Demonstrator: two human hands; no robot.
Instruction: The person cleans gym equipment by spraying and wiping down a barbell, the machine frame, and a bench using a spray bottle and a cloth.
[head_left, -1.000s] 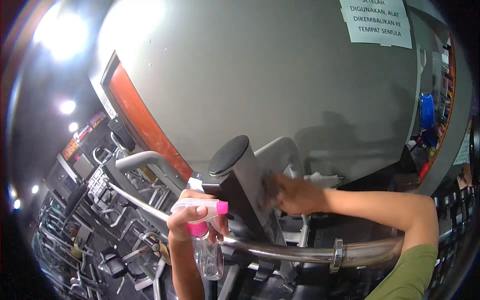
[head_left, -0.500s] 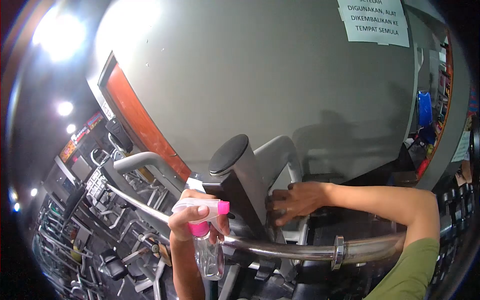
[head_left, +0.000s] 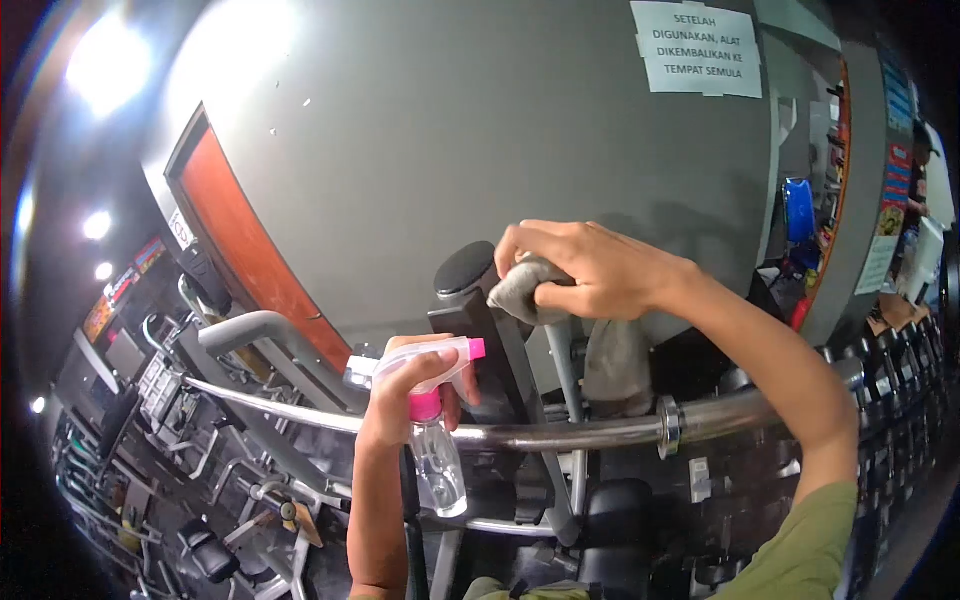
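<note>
My left hand (head_left: pixel 392 398) is wrapped round the neck of a clear spray bottle (head_left: pixel 437 465), which has a white-and-pink trigger head and is tilted slightly. My right hand (head_left: pixel 605 268) grips a bunched grey cloth (head_left: pixel 532 285), part of which hangs below the wrist. Just left of the cloth stands the grey and black post of a gym machine, topped by a round black cap (head_left: pixel 466 268). A chrome barbell (head_left: pixel 560 436) runs across in front of the post, below both hands.
Behind is a grey wall (head_left: pixel 480 120) with a paper notice (head_left: pixel 697 48) and an orange-red door (head_left: pixel 250 240). Gym machines (head_left: pixel 160 420) crowd the left. Racked dumbbells (head_left: pixel 890 400) line the right, and a padded seat (head_left: pixel 615 515) sits below the bar.
My right hand has risen from beside the machine's post to near its top, and the grey cloth now shows in it. My left hand still holds the spray bottle. The view has shifted right.
</note>
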